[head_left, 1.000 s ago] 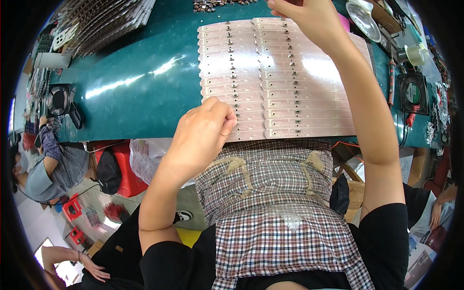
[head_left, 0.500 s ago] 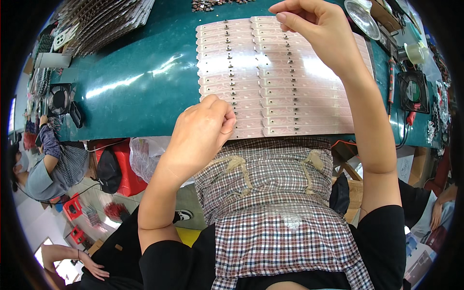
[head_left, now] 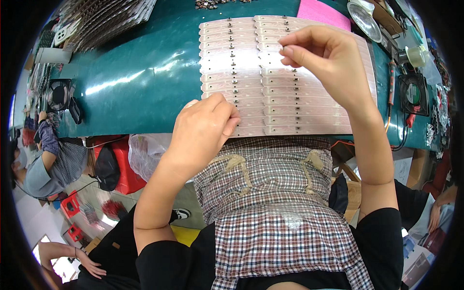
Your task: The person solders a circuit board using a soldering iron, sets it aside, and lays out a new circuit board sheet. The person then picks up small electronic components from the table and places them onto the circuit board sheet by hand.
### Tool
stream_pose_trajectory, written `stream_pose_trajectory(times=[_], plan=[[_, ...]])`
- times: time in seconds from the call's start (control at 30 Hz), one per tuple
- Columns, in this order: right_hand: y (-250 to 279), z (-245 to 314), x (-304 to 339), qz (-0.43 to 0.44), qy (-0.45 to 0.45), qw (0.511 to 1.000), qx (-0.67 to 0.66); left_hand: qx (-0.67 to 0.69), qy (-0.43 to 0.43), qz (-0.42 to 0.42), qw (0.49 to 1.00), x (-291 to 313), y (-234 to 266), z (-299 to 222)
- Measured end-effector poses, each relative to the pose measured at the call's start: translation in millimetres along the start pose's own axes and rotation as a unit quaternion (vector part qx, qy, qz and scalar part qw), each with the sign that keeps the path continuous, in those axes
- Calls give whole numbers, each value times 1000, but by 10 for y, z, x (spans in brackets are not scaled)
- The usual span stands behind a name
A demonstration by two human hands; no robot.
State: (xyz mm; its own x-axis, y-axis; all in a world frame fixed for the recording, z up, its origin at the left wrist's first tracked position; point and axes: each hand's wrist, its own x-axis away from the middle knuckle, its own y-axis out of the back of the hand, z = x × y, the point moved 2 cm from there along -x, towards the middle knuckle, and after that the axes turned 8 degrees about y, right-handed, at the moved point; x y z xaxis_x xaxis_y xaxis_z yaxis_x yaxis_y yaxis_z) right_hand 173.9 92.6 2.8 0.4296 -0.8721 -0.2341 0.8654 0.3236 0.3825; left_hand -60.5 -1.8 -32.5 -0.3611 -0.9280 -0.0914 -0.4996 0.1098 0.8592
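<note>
A panel of pale pink circuit-board strips lies on the green table, with small dark metal parts standing in two columns across it. My left hand is curled over the panel's near left corner, thumb and fingers pressed together; whatever is in them is hidden. My right hand hovers over the far right half of the panel, thumb and forefinger pinched. A tiny dark speck shows at those fingertips, too small to name.
Small loose parts lie heaped at the far edge. A pink sheet and a clear dish are at the far right, near a soldering iron and a black fan. Stacked boards stand far left. Other people are nearby.
My right hand has come nearer to me over the panel, uncovering the pink sheet behind it. My left hand has barely shifted, staying at the near left corner.
</note>
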Motion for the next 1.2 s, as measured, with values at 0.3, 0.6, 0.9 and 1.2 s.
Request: stream_pose_trajectory(times=[0.3,0.6,0.9,1.2], plan=[[-85,67,230,-7,-45,997,-61,74,69,53,993,-1,-7,66],[-82,78,292,-5,-55,996,-73,57,79,75,992,-45,23,68],[-96,94,354,-6,-54,995,-84,54,63,94,992,-50,59,51],[-146,140,419,-5,-74,993,-91,22,48,70,996,-53,21,17]])
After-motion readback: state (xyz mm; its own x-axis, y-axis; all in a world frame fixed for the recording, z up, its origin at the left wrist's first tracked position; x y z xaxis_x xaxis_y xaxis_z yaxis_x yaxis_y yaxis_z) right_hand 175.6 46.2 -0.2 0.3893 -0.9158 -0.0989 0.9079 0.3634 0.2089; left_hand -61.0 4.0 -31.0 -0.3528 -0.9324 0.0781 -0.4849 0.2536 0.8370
